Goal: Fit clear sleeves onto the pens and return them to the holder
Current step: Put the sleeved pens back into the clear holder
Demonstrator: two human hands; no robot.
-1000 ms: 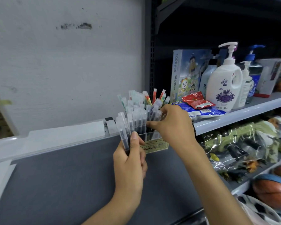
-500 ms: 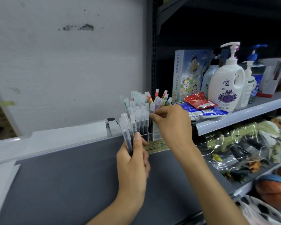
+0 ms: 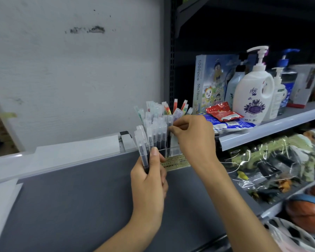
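Right hand [image 3: 195, 137]: fingertips pinched on one upright pen [image 3: 169, 131], frame centre, at the holder's right side.
Left hand [image 3: 149, 180]: closed round a bunch of sleeved pens [image 3: 143, 151], just left of the holder [image 3: 173, 153].
Pen axis: near vertical, cap up.
Nearer hand: the right; holder directly below its pen, so I'd expect a straight drop.

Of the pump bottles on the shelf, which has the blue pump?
The dark bottle at the back right, behind the small white one; the big white jug's pump is white.
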